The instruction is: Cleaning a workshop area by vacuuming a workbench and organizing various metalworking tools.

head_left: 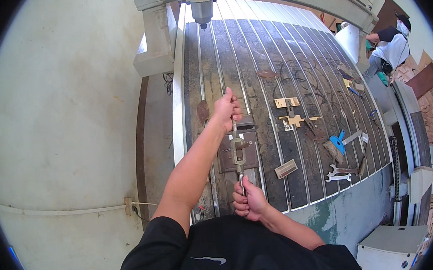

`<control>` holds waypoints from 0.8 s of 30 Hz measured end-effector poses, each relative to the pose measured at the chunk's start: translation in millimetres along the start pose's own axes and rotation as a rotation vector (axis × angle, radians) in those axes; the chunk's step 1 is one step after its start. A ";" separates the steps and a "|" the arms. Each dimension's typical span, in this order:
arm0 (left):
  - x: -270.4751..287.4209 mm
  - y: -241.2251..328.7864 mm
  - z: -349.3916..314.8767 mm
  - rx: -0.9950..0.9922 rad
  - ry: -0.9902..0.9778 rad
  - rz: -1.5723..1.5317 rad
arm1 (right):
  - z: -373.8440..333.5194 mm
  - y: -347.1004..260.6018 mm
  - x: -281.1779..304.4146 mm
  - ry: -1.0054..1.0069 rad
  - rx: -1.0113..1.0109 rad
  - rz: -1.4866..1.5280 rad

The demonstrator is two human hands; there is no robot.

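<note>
A metal tap wrench [237, 153] with a frame-shaped middle lies lengthwise in front of me. My left hand [227, 110] is closed around its far handle. Lower down, my right hand [249, 199] grips the near handle close to my body. Beneath the wrench's middle is a dark brown square plate [250, 157] on the slotted machine bed [300, 179]. Whether a tap sits in the wrench is hidden from above.
Right of the plate lie a small metal block [286, 168], tan metal pieces [287, 102], a blue-handled brush [335, 146] and spanners [340, 172]. Overhead at the far end hangs a machine spindle [202, 13] on its gantry. At far right a person [390, 47] bends over.
</note>
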State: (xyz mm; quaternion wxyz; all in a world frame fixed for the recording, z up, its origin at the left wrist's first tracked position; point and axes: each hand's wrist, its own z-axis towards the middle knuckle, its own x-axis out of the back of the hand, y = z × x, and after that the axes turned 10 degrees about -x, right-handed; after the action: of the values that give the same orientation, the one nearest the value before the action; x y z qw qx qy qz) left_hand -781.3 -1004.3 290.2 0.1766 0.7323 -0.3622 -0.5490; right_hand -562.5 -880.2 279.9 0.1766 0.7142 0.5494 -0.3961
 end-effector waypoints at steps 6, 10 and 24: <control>28.9 34.4 -10.2 -0.165 -0.145 0.118 | 5.0 -35.7 25.8 0.316 0.204 -0.501; 56.9 83.5 -28.5 -0.238 -0.243 0.729 | 1.4 -98.5 63.8 0.657 0.663 -1.331; 133.5 91.6 -77.5 -0.391 -0.033 0.996 | 15.1 -181.8 5.1 0.829 0.839 -1.950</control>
State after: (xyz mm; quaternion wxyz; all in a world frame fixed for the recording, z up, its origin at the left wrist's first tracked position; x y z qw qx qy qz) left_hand -721.9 -1173.7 286.1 0.5432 0.4166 -0.5596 -0.4672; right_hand -735.7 -826.5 299.8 -0.6546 0.0615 0.7107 -0.2504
